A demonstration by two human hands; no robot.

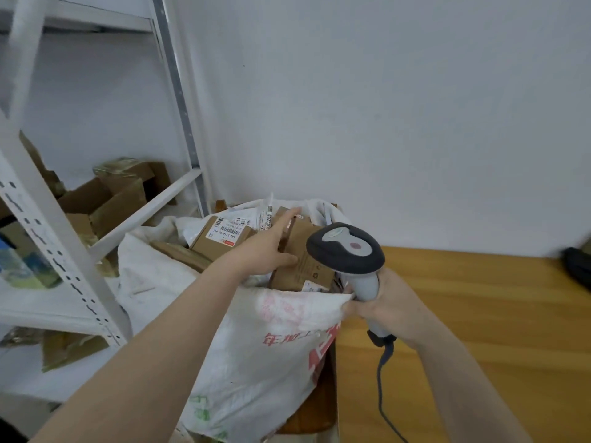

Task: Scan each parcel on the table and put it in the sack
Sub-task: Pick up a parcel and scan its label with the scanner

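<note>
The right hand (pixel 388 302) is gripping the scanner (pixel 345 247) with curled fingers and pinching up the rim of the sack (pixel 256 346). The left hand (pixel 265 247), fingers straight, is pressing a brown parcel (pixel 307 266) into the sack; several parcels are already lying left of those fingers. Only part of the desk (pixel 479 298) is showing, so what is left cannot be told.

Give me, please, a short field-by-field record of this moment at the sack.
left hand: fingers straight, resting on the brown parcel
brown parcel: on top of the load in the sack
sack: white woven, mouth open, parcels up to its rim
right hand: grips the barcode scanner, fingers at the sack's rim
table: wooden, right of the sack
shelf: left, holding cardboard boxes
</note>
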